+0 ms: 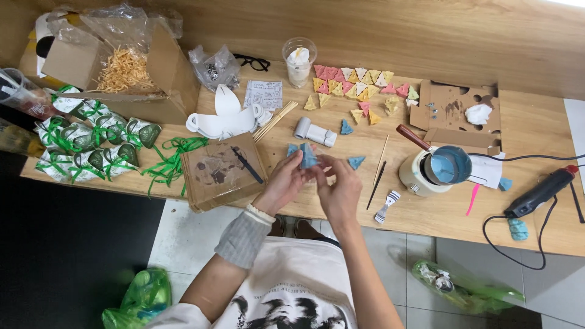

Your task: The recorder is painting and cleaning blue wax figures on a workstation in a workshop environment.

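Two hands meet over the near edge of the wooden bench (426, 219), both pinching one small blue tree-shaped piece (308, 156). The left hand (285, 180) grips it from the left with thumb and fingertips; the right hand (341, 189) closes on its right side. The fingers cover its lower part, so its full outline cannot be made out.

Just beyond the hands lie two more blue pieces (356, 161), apart from each other, and a grey-white mould (314, 131). Farther back, a spread of pink, yellow and cream tree shapes (353, 85) lies flat beside a clear plastic cup (298, 61).

To the right stands a cream melting pot (420, 176) with a small pan of blue liquid (450, 166) on top; the pot's side is partly hidden by the pan. A thin wooden skewer (381, 157) lies left of it. A black heat tool (541, 192) lies near the right edge with its cable looping off the bench.

To the left sit a flat cardboard box (210, 176) with a dark pen on it, loose green ribbon (170, 161), and small bags tied with green ribbon (91, 143), the far ones cut off by the frame. An open carton of straw-coloured shreds (125, 70) stands behind, half under clear plastic.
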